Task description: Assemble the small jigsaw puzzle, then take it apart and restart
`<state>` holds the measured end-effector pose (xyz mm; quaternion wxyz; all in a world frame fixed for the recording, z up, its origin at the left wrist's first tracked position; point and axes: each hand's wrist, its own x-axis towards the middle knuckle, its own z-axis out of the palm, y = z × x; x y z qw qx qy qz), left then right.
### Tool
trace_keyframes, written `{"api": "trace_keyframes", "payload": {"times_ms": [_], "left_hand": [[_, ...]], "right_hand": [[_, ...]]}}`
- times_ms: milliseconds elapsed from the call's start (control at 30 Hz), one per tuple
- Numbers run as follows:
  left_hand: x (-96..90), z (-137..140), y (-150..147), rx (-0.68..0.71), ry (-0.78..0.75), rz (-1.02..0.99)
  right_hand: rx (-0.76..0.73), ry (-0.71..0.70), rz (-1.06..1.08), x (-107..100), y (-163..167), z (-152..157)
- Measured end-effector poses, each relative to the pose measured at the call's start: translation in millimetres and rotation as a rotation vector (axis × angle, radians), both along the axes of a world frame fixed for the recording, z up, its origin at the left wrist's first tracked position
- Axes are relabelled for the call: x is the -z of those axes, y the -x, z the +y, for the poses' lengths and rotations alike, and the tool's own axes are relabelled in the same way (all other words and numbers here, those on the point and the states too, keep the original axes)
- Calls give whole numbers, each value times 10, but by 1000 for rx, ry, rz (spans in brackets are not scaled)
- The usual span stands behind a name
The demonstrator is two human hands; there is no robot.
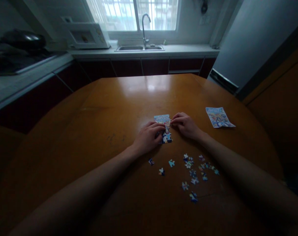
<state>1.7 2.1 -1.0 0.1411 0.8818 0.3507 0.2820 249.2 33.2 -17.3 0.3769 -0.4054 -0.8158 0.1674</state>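
A partly joined jigsaw puzzle lies flat near the middle of the table, its right edge jagged with knobs. My left hand rests over its lower left part, fingers laid across the surface and hiding some of the picture. At the right edge of the puzzle, my right hand has thumb and fingertips pinched on a small puzzle piece, mostly covered by the fingers. Closer to me are loose pieces: a teal puzzle piece, a dark blue one, and a white-and-orange one.
Several more loose pieces are scattered below my right forearm. A creased picture sheet lies on the right of the wooden table. Beyond stand a counter with a sink, a microwave, a pan and a fridge.
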Motion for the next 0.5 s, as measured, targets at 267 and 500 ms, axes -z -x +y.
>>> {"api": "trace_keyframes", "payload": {"times_ms": [267, 500], "left_hand": [[-27, -5, 3, 17, 7, -4], [-26, -3, 6, -2, 22, -18]], "right_hand": [[-1, 3, -28, -7, 10, -6], [10, 14, -26, -22, 17, -15]]}}
